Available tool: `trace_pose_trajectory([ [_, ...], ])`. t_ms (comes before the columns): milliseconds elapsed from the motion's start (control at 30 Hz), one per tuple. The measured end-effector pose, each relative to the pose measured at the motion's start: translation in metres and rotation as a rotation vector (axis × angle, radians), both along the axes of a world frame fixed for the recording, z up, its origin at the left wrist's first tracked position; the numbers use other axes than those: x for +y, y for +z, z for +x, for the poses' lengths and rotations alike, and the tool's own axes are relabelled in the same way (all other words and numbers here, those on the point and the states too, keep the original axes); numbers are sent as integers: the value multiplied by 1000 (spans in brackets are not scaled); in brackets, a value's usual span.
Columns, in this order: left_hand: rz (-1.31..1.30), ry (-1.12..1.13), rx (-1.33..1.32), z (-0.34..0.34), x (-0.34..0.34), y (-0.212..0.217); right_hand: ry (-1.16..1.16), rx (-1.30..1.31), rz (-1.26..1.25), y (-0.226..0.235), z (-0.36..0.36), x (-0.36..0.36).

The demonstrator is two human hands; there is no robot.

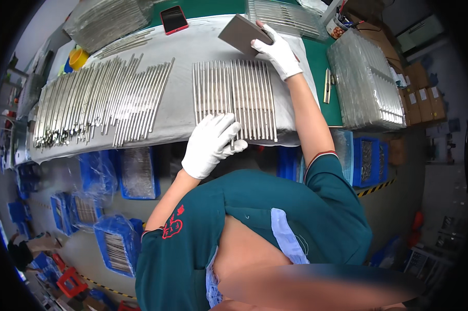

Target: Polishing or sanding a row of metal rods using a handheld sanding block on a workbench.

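- Right hand (278, 52) in a white glove is closed on the edge of a flat brown board (243, 34) — thin, matte, roughly rectangular, held tilted over the far end of the neat rod row (234, 98).
- Left hand (210, 145), also gloved, sits at the near edge of that row with fingers curled around the end of what looks like one rod; the grip itself is partly hidden.
- The rods in that row are slim, shiny metal, laid side by side and squared up, all running away from the person.
- Just to the left there's a much bigger messy rod pile (99, 98) — same polished metal, fanned out and overlapping.
- Everything lies on a pale grey cloth (182, 46), a bit wrinkled, spread over a green surface (324, 67).
- A red phone (174, 19) lies at the far edge, and a yellow cup (78, 58) is off to the far left.
- Right side has clear plastic bags of rods (366, 83), crinkly and stacked.
- Down below, blue bins (120, 243) lined with plastic hold more metal parts on a grey floor, with cardboard boxes (423, 98) far right.
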State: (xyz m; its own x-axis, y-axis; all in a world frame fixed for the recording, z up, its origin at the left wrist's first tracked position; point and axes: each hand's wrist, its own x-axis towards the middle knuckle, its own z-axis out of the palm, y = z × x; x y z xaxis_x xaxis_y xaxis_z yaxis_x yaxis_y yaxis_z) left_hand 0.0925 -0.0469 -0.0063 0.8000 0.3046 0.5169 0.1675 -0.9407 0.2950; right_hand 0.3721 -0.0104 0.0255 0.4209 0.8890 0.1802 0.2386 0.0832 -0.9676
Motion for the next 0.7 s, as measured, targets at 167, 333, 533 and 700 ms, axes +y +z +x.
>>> trace_pose_trajectory([
  [167,-113,-11,-113,-4,-5,7,292,-276,-224,24,-5,-51],
  [333,-91,-17,-86,2,-8,3,437,-293,-316,26,-34,-53],
  [533,-104,-16,-95,6,-10,2,518,-192,-341,29,-6,-48],
  [700,-113,-4,-47,8,-13,6,407,-502,-341,32,-42,-49],
])
